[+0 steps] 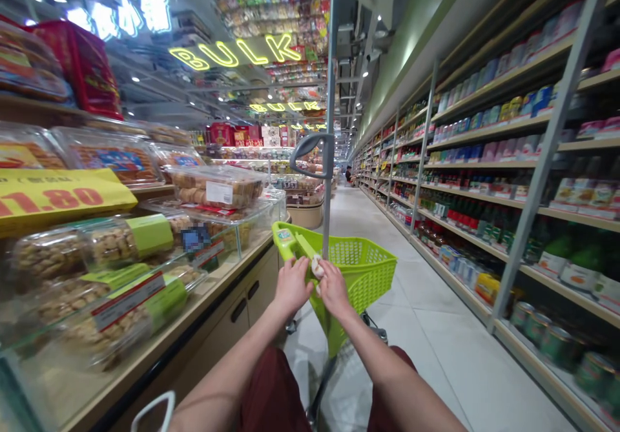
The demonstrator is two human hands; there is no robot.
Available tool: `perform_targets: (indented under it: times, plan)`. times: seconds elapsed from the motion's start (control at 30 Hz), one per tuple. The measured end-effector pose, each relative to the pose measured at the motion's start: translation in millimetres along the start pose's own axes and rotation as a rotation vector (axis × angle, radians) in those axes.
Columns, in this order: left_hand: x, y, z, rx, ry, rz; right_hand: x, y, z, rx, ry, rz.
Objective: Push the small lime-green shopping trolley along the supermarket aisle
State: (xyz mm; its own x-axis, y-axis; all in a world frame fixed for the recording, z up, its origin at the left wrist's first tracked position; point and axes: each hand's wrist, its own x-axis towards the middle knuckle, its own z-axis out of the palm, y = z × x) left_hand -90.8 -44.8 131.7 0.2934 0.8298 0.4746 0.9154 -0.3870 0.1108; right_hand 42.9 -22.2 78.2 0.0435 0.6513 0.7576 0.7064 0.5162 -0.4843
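My left hand (293,285) and my right hand (334,288) are close together in front of me, at the rear of a lime-green shopping cart (361,257). Both have their fingers curled. A small white, crumpled-looking thing (317,267) with a brownish patch shows between them; its exact kind cannot be told. The right fingers are closed around it. The left fingertips lie beside it and the cart's green rear bar (306,246), and what they grip is hidden. A grey pole (329,206) with a loop-shaped grip (310,155) rises upright from the cart.
At left, a glass-edged counter (227,251) carries clear boxes of snacks (216,188) and a yellow price sign (62,198). Along the right run tall shelves (484,193) of cans and bottles. A tiled aisle (416,335) leads ahead, with a person (349,175) crouching far off.
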Motion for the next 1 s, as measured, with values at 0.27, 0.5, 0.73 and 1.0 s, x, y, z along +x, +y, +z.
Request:
perform_targets:
  times: [0.27, 0.5, 0.73, 1.0]
  plan:
    - [22, -30, 11.4, -0.032, -0.13, -0.092, 15, -13, -18, 0.034, -0.076, 0.216]
    - [11, -6, 8.5, 0.08, -0.09, -0.045, 24, -26, -35, 0.009, -0.135, 0.246]
    - [17, -6, -2.2, 0.025, -0.095, 0.021, 18, -6, -50, -0.187, -0.079, 0.217]
    - [20, 17, 10.9, 0.021, -0.058, -0.01, 21, -27, -54, -0.166, -0.131, 0.14]
